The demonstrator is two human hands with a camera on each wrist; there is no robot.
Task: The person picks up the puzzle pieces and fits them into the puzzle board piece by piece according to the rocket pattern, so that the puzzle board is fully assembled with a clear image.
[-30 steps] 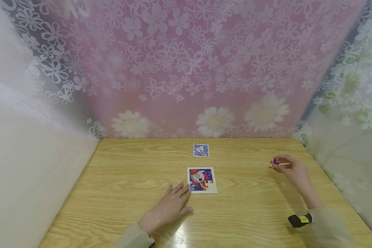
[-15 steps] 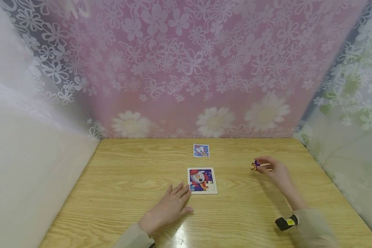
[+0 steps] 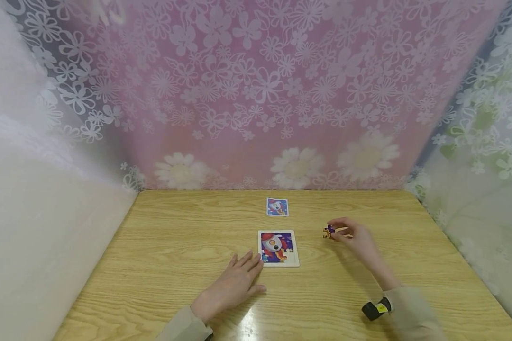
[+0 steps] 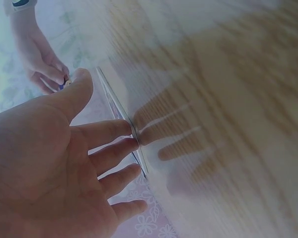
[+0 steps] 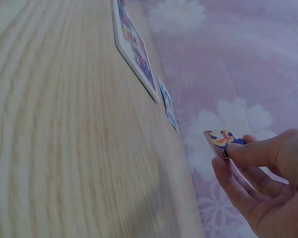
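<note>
A square jigsaw puzzle [image 3: 274, 243] in a white frame lies flat on the table, its picture a white round-headed figure on purple. At its lower right is a pale gap without a piece. My left hand [image 3: 234, 280] rests with straight, spread fingers, the fingertips right at the frame's left lower edge. To the right of the frame, above the table, my right hand [image 3: 358, 239] pinches a puzzle piece [image 5: 221, 141] between thumb and fingers. The piece is dark blue with yellow and orange swirls, partly hidden by the thumb.
A small picture card [image 3: 277, 207] with the same design lies behind the puzzle. The wood-grain table [image 3: 175, 237] ends at a pink flowered cloth [image 3: 256, 94] at the back, with pale cloths along both sides.
My right hand has moved left across the table with the puzzle piece, coming nearer the frame. My left hand and the puzzle have stayed in place.
</note>
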